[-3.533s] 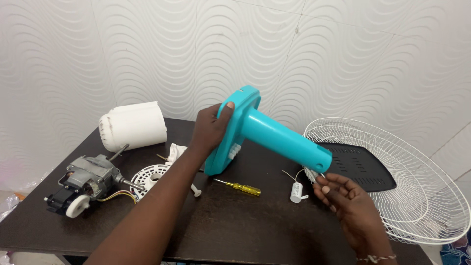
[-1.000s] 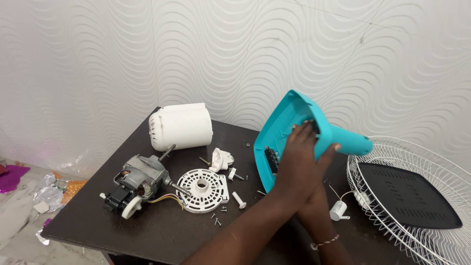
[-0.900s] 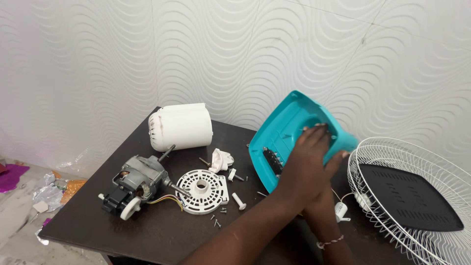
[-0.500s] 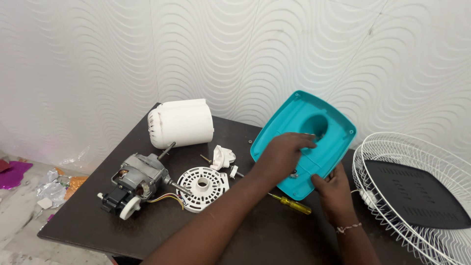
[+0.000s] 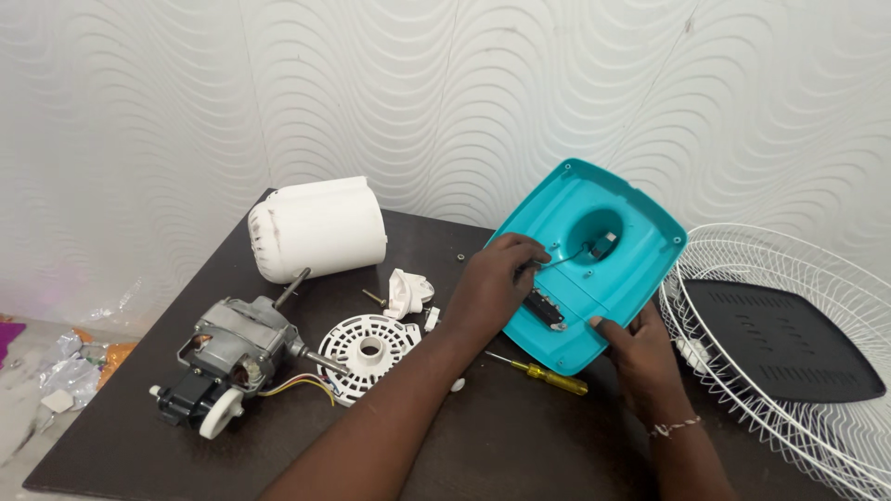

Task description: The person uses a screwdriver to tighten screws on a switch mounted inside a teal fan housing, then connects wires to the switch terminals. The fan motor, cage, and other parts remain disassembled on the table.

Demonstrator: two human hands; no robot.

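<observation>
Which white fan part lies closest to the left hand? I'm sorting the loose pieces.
The small white plastic piece, just beside the left hand; the round vented cover and white motor housing lie farther off.

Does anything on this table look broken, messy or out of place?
Yes. A fan lies in pieces: the bare motor with loose wires, a white housing on its side, and a wire grille hanging off the table's right edge. The left hand and right hand hold the teal base underside-up. Crumpled wrappers litter the floor.
</observation>
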